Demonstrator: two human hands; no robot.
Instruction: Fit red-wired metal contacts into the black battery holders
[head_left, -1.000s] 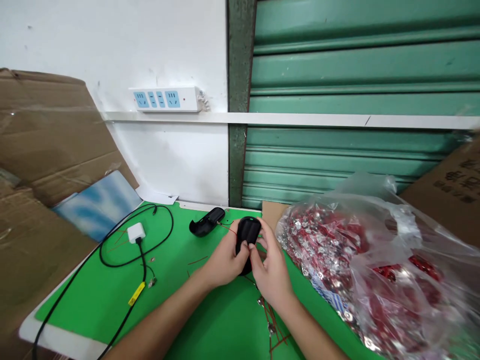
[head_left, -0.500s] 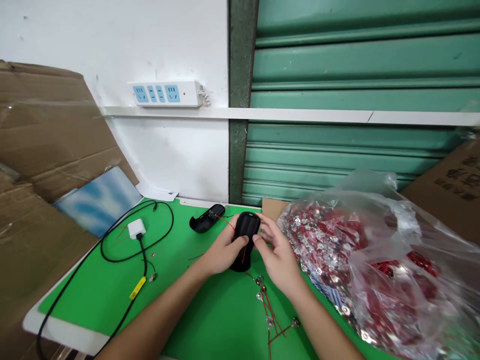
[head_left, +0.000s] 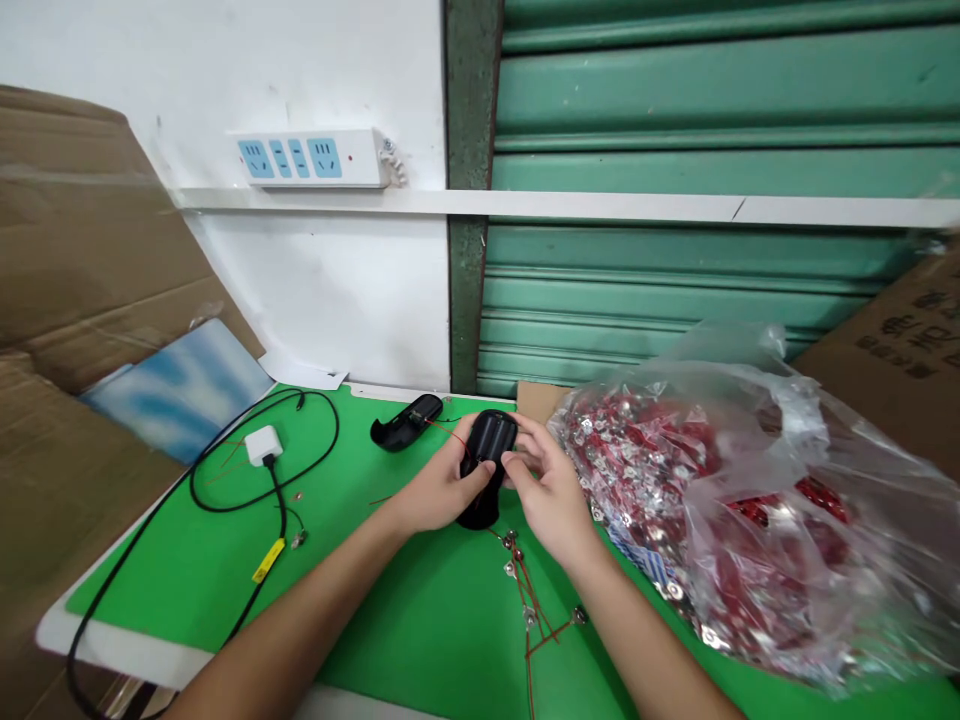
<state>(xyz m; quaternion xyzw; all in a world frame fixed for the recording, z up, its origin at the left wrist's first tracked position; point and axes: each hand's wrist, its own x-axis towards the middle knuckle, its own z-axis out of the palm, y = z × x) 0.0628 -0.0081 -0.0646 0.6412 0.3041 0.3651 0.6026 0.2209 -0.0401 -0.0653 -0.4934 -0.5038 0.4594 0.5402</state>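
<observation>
Between both hands is a black plastic housing, with a long battery-like compartment facing me. My left hand grips its left side, the thumb pressed on the lower middle of the compartment. My right hand closes on the right edge with thumb and fingers. Whatever lies beneath the thumbs is hidden. From the housing a thin red wire runs to a second black shell, lying behind my left hand. Several metal contact tabs with red wires are on the green mat nearer me.
A clear plastic bag full of metal tabs with red wires fills the right side. On the left lie a black cable and a white adapter. Cardboard flanks the table; a power strip hangs on the wall.
The view has shifted a little, so most things sit slightly higher and further left. The housing's compartment faces me more openly; both hands keep hold of it.
</observation>
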